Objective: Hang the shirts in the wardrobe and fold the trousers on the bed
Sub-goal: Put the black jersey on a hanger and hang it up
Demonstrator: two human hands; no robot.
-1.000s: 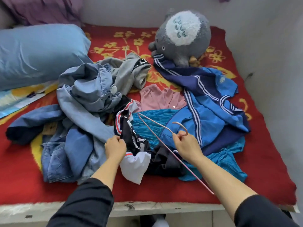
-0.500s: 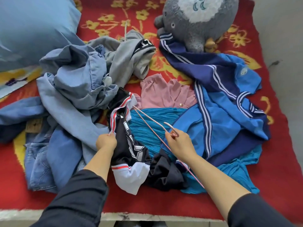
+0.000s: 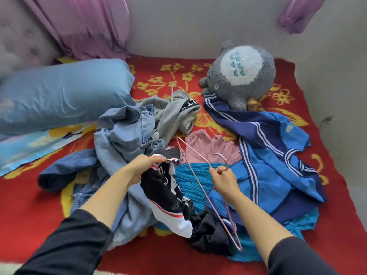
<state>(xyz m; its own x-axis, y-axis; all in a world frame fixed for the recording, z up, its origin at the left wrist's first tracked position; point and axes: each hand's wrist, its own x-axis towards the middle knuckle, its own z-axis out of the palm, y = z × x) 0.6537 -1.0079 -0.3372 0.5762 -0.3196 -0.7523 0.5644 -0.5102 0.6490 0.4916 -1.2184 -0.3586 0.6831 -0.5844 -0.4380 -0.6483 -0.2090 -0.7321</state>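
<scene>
Head camera looks down at a red bed [image 3: 337, 215] with a heap of clothes on it. The left hand [image 3: 143, 167] pinches the top edge of a black and white shirt [image 3: 164, 187], which hangs down from the fingers onto the heap, next to some light blue jeans [image 3: 127, 147]. The right hand [image 3: 224, 179] has its fingers curled round the hook end of a thin pink hanger [image 3: 201, 181], just beside the shirt.
</scene>
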